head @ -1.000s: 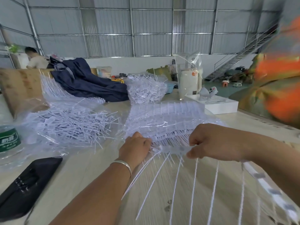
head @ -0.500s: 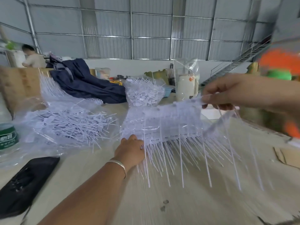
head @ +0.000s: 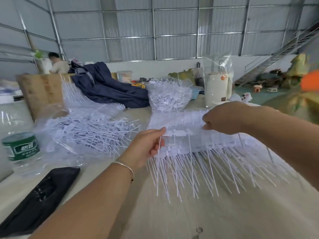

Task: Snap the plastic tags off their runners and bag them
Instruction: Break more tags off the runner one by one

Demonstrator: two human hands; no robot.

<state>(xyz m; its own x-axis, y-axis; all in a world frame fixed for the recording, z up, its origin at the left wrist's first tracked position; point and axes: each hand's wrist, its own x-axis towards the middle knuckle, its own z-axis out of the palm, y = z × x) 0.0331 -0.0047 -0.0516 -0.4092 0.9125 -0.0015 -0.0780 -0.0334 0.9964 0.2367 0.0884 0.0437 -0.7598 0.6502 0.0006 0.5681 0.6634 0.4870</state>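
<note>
Both hands pinch the tag bundle (head: 186,133), left hand (head: 146,149) at its near-left end, right hand (head: 224,119) at its far-right. Its long axis runs between them (stems pointing down toward the table (head: 224,218)).

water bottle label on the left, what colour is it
Green with white lettering, on the water bottle at the table's left edge; the head view shows it.

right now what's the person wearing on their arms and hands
Both forearms are bare, with no sleeves or gloves in view. The left hand has a thin silver bangle at its wrist. The right hand shows no jewellery.
</note>
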